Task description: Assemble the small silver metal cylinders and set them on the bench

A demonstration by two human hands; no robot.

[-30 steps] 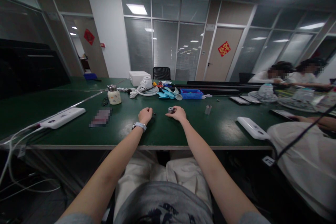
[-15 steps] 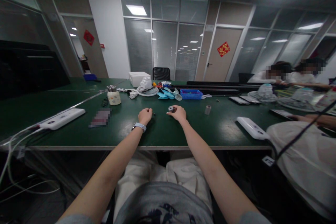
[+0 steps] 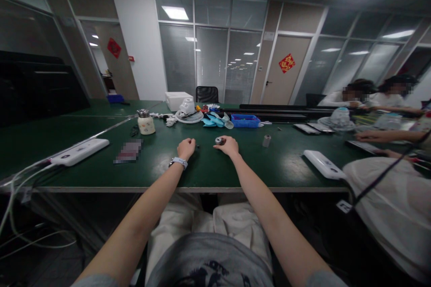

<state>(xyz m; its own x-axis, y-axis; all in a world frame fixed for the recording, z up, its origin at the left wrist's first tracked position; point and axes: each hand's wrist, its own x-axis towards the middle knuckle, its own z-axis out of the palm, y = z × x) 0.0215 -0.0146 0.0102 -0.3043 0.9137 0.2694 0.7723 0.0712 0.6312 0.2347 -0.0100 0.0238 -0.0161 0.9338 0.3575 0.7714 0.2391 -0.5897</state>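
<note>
My right hand (image 3: 229,145) has its thumb and fingers around a small silvery metal cylinder (image 3: 218,141), its round end tipped toward me, low over the green table (image 3: 215,175). My left hand (image 3: 186,148), with a watch (image 3: 178,162) on the wrist, rests on the table to the left. Its fingers are curled closed, and whatever they may hold is hidden. A tiny dark piece (image 3: 198,146) lies just right of the left hand. Farther right, a similar metal cylinder (image 3: 266,141) stands upright on its own.
Beyond my hands lie blue fan blades (image 3: 215,120), a white fan grille (image 3: 189,117) and a blue basket (image 3: 245,120). A cream bottle (image 3: 146,124) and a white power strip (image 3: 81,152) are leftward. Another power strip (image 3: 323,164) and a co-worker's arm (image 3: 390,136) are rightward.
My right hand and its cylinder have shifted only very slightly; the left hand keeps its place. At the right, a co-worker's forearm and hand have come out over the table.
</note>
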